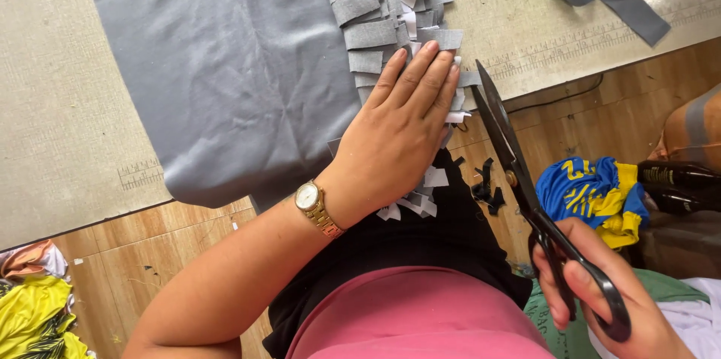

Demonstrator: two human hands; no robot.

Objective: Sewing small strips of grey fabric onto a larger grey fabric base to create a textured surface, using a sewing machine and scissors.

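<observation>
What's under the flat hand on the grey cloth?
The left hand presses on small grey and white cut fabric pieces stacked along the grey cloth. Whatever lies directly beneath the palm is covered.

Your left hand [398, 134] is lying flat on the strips [390, 21], blocking the counter [60, 119] edge there. Your scissors [518, 179] are hanging closed just right of it, leaving a narrow gap between. Grey cloth [225, 66] is covering the middle; bare counter is lying open at far left.
</observation>
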